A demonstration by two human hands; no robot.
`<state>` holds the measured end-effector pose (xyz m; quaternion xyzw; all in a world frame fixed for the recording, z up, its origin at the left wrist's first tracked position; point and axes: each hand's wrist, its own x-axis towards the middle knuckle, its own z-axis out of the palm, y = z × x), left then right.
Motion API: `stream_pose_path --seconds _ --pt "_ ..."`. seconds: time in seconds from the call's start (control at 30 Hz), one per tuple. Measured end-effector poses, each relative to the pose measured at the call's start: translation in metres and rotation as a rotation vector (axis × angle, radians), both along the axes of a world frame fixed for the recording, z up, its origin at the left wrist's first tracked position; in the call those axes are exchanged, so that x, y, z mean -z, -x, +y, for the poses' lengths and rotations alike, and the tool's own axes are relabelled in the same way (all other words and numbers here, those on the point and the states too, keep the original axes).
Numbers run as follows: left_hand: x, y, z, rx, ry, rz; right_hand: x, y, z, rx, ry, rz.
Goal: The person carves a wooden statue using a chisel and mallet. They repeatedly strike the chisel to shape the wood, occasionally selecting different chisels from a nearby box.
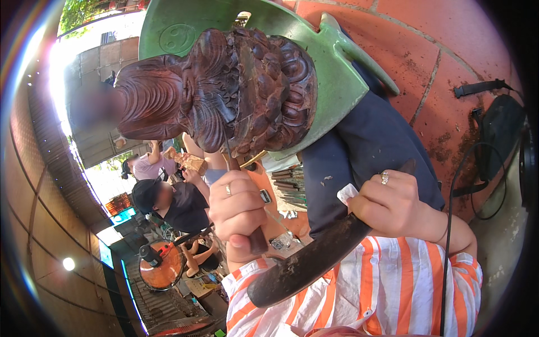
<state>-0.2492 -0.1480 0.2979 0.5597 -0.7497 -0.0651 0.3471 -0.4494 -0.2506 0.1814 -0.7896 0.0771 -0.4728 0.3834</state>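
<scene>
A dark brown carved wooden statue (219,95) lies on its side across the seat of a green plastic chair (348,92). My left hand (238,208) is closed around the wooden handle of a carving chisel (257,242). Its thin blade rises toward the carved base of the statue; whether the tip touches the wood I cannot tell. In my right hand (390,205), the fingers wrap round a heavy, curved, dark wooden mallet (314,255), which hangs below and between the hands. A small white piece (347,194) shows at the right fingertips; I cannot tell what it is.
Several carving tools (289,188) lie beside my legs. A black bag with a strap (499,132) rests on the red tiled floor (415,45), with a black cable (447,269) nearby. At left, other people sit working, one in a dark cap (147,194), near an orange fan (163,264).
</scene>
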Motion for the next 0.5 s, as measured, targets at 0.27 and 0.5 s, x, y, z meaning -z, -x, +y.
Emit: stream_pose_path --seconds 0.27,0.5 --pt "-0.006 0.007 0.005 -0.055 -0.005 -0.022 -0.008 -0.004 0.001 0.007 0.071 -0.069" --pt "-0.003 0.014 0.007 -0.136 0.022 0.023 -0.007 -0.006 0.003 0.010 0.044 -0.083"
